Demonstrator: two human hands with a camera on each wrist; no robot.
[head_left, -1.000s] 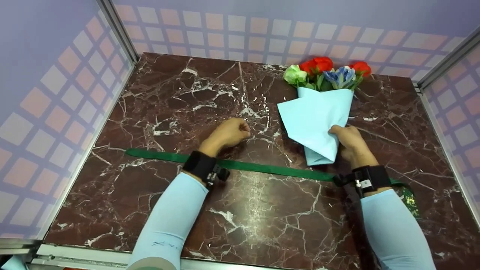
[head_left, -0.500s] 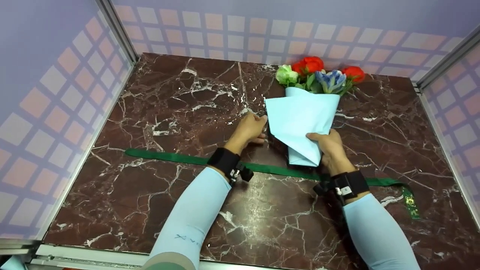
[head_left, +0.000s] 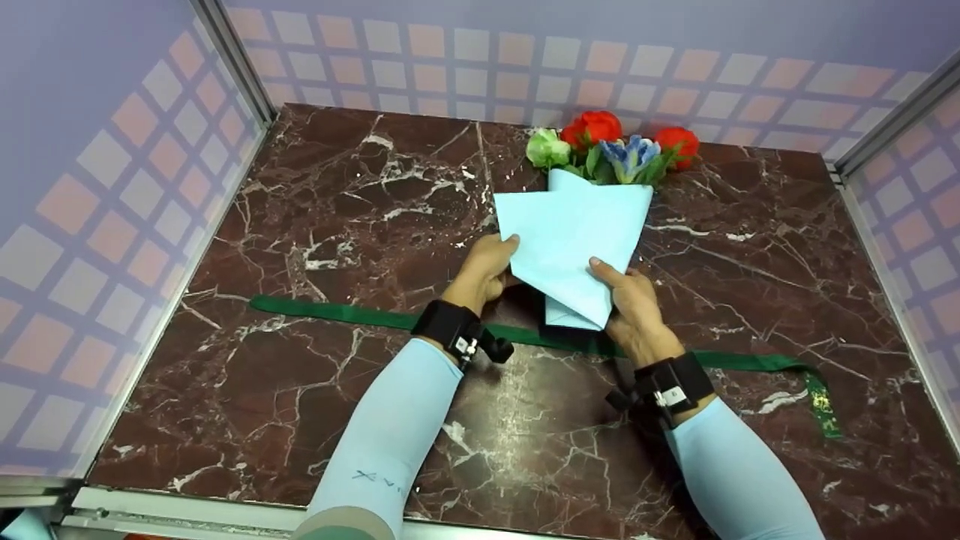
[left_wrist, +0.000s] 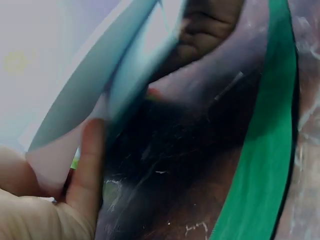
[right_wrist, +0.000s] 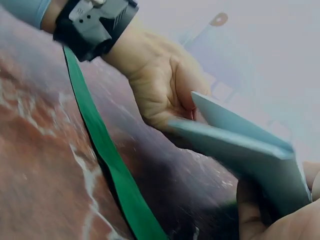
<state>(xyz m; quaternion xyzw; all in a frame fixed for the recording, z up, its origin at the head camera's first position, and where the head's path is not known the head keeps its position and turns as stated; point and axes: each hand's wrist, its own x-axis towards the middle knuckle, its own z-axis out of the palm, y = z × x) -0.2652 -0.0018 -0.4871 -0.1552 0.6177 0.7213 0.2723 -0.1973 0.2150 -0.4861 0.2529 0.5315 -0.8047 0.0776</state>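
A bouquet in light blue wrapping paper (head_left: 574,232) is held above the dark marble table, its lower end folded. From its top show red flowers (head_left: 592,130), a blue flower (head_left: 630,157) and a pale green one (head_left: 548,148). My right hand (head_left: 636,304) grips the lower right side of the wrap, thumb on the front. At the left edge, my left hand (head_left: 486,266) pinches the paper flap between thumb and fingers, as the left wrist view also shows. A green ribbon (head_left: 739,362) stretches across the table beneath both forearms.
The ribbon's right end (head_left: 823,409) bends toward the front and bears gold print. Tiled-pattern panels (head_left: 420,60) enclose the marble table (head_left: 360,225) at the back and both sides. A metal rail (head_left: 172,517) runs along the front.
The bouquet has moved left in my right hand. My left hand has come right and forward from the table's middle, and now pinches the wrap's left edge.
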